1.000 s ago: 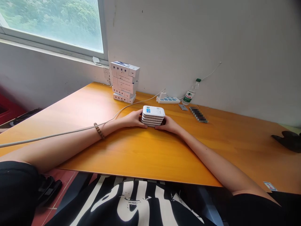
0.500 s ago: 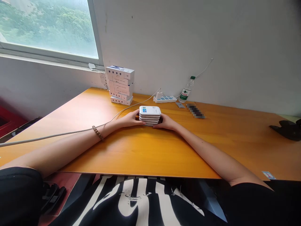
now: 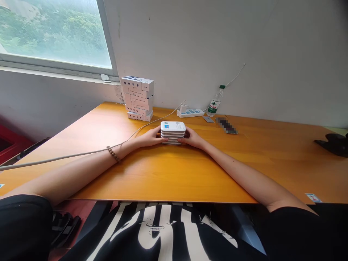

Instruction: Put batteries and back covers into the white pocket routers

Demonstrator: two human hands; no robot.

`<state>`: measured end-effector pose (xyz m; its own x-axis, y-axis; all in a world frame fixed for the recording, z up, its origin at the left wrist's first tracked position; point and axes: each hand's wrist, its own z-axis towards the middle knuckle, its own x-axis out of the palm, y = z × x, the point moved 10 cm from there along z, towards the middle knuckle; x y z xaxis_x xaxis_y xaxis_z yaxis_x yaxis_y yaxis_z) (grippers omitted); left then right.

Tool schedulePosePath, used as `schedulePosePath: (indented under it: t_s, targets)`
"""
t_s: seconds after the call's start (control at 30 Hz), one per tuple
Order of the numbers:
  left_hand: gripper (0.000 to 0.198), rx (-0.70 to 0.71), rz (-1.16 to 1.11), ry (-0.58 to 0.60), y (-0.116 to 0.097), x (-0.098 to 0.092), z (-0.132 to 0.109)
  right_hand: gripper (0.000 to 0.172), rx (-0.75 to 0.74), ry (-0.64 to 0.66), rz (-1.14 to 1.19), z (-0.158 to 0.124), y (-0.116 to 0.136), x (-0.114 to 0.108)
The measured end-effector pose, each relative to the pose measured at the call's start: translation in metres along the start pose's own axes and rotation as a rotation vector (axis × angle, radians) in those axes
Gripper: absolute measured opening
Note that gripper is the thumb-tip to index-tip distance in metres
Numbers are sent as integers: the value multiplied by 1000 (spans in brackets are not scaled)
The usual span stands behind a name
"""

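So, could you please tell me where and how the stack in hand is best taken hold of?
Probably by the left and right ends of the stack, from both sides at once, reaching down to the lowest pieces: it is flat pieces piled up, so lifting the top alone might leave the rest. The left grip and right grip are there.

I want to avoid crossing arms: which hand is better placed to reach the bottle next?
Probably the right hand. It grips the right side of the white stack, and the bottle stands farther back on that side. The left hand holds the opposite side, with a cable by its wrist.
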<state>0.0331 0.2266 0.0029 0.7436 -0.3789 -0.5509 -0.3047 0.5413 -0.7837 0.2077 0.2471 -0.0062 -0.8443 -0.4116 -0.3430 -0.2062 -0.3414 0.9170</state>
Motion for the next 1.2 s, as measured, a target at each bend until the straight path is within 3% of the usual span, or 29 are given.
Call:
schedulePosePath:
  t_s: [0.37, 0.53, 0.77, 0.87, 1.03, 1.2]
  targets:
    - [79, -17, -17, 20, 7, 0, -1, 87, 20, 10, 5, 0, 1, 1]
    - [94, 12, 38, 13, 0, 1, 0, 89, 59, 68, -114, -2, 5, 6]
    - [81, 43, 124, -13, -5, 0, 3, 82, 36, 88, -61, -1, 4, 9]
    - [78, 40, 122, -9, -5, 0, 2, 84, 9, 26, -37, -1, 2, 6]
    - [81, 55, 80, -3, -8, 1, 0, 85, -45, -163, -228, -7, 14, 3]
    - [70, 49, 91, -16, -8, 0, -1, 87, -41, -165, -182, -7, 18, 11]
